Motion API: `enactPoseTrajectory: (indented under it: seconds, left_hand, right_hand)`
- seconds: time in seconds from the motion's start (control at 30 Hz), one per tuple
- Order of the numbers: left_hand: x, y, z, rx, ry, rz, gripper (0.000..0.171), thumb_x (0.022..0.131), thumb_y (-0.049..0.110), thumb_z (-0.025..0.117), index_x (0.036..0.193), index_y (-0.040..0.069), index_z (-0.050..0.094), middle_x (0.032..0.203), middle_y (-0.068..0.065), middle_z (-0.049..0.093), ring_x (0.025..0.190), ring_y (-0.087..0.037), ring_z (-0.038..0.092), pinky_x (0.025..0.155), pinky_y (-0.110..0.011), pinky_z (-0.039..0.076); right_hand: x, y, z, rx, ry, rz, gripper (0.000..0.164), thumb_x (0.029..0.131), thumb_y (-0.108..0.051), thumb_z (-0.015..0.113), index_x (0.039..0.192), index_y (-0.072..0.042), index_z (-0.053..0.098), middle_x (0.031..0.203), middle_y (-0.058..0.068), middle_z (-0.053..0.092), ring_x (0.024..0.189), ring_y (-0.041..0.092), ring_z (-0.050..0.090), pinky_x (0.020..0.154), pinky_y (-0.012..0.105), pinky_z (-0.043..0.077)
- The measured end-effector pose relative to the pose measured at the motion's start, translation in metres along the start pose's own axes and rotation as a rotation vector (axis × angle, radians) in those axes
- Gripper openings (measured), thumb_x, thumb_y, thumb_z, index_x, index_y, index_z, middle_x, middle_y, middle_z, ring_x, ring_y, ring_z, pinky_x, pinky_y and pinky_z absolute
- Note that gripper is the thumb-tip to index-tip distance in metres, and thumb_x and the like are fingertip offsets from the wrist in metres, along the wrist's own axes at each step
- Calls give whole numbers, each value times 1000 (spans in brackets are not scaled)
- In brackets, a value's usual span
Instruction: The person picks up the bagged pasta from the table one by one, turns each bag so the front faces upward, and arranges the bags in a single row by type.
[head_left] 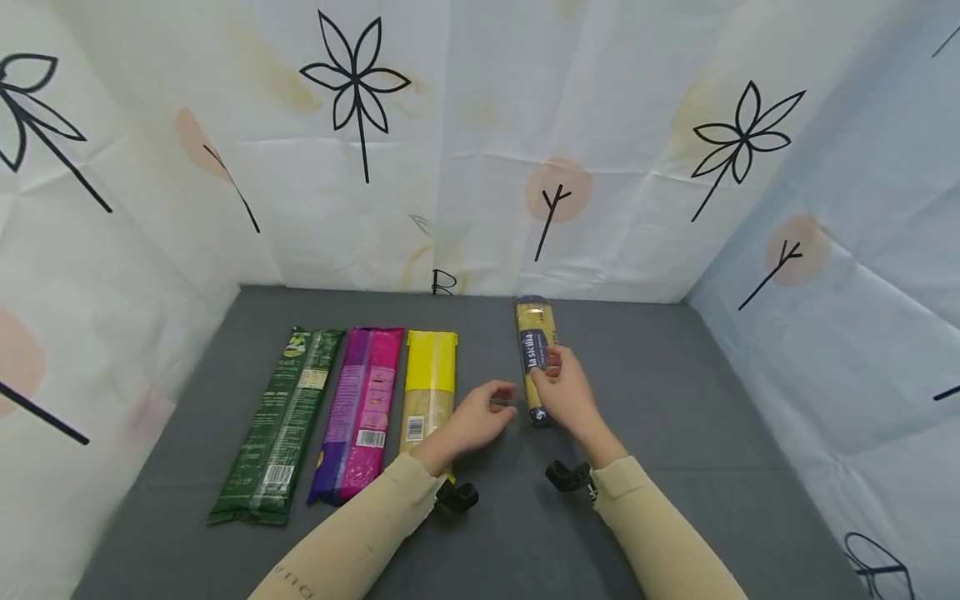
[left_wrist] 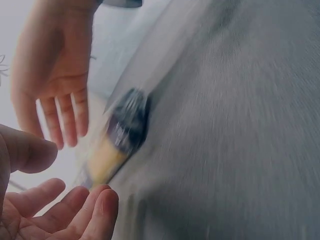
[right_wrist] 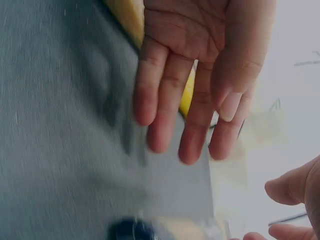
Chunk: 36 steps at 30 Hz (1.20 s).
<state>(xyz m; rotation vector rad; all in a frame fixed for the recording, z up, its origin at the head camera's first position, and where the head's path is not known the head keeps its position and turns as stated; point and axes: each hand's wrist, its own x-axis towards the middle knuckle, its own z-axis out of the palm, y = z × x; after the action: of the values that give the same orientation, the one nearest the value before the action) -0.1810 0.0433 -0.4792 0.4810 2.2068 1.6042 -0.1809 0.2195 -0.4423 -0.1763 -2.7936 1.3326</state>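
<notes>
A slim pack of spaghetti [head_left: 535, 321] in clear and dark blue wrapping, labelled "la sicilia", lies lengthwise on the grey tabletop. My right hand [head_left: 566, 392] is over its right side in the head view, thumb and fingers apart. From the left wrist, that hand [left_wrist: 62, 75] shows straight fingers beside the pack's dark end [left_wrist: 127, 122]. My left hand [head_left: 480, 417] hovers between this pack and a yellow-topped pack [head_left: 431, 362], holding nothing. Its fingers [right_wrist: 167, 105] hang loosely extended in the right wrist view.
Left of the yellow-topped pack lie a purple and pink pack [head_left: 367, 400] and a long green pack [head_left: 288, 425], side by side on the grey table [head_left: 675, 400]. White printed fabric [head_left: 480, 125] rises behind and at both sides. Dark straps circle both wrists.
</notes>
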Motion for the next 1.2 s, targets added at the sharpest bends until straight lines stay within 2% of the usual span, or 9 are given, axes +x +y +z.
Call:
enactPoseTrajectory:
  seconds: [0.3,0.43,0.53,0.63,0.73,0.83,0.97,1.1,1.2]
  left_hand:
    - [-28,-11,-52,13,114,-14,45,97,14,58,139,4,47,135,-14,51,114,-28,58,89,-42,51]
    - [-35,-17,-72,41,198,-24,44,96,12,59,138,5,49,136,-14,51,116,-29,57,90,-44,50]
    - [-39,-20,-83,106,264,-27,44,94,13,61,136,4,50,135,-15,51,118,-31,54,94,-46,47]
    - [-41,-24,-89,224,306,-45,47,93,16,63,136,4,51,134,-17,50,121,-32,50,100,-49,42]
    - [-44,-29,-91,337,309,-72,52,91,17,65,137,1,49,135,-20,48,123,-34,47,102,-51,38]
    - [-47,-33,-91,397,288,-118,60,90,20,66,141,-1,43,138,-22,43,122,-36,47,102,-52,38]
    - [-48,-36,-90,448,252,-184,71,90,28,65,147,1,33,141,-26,38,118,-39,49,98,-55,41]
    - [-48,-35,-91,482,204,-239,75,91,35,64,149,3,29,140,-28,39,113,-39,53,94,-55,43]
    - [-48,-33,-89,464,184,-247,75,91,34,66,148,2,29,134,-27,43,106,-36,55,90,-54,46]
  right_hand:
    - [-15,-13,25,15,-100,-56,56,96,-25,61,144,-7,37,129,18,52,110,28,57,83,46,51]
    - [-23,-18,37,8,-154,-74,55,96,-27,62,143,-9,39,127,16,54,108,26,59,80,43,52]
    - [-26,-19,47,13,-199,-86,56,95,-28,63,142,-8,40,125,15,54,106,25,59,78,42,52]
    - [-29,-22,55,32,-251,-90,57,95,-29,63,142,-7,40,125,15,54,105,25,59,77,41,52]
    - [-32,-23,64,59,-315,-87,59,95,-32,63,143,-7,39,125,15,55,105,25,59,78,40,52]
    - [-33,-22,72,97,-377,-98,60,95,-32,63,142,-5,39,125,15,55,105,26,58,79,40,52]
    - [-29,-19,85,135,-422,-90,62,93,-30,66,141,-1,40,121,14,58,101,23,58,78,37,51]
    - [-26,-19,92,140,-444,-58,67,89,-32,70,141,-2,41,113,9,59,94,20,56,74,34,50]
    - [-27,-20,93,143,-456,-42,69,88,-34,71,143,-5,41,110,7,57,92,20,54,74,33,48]
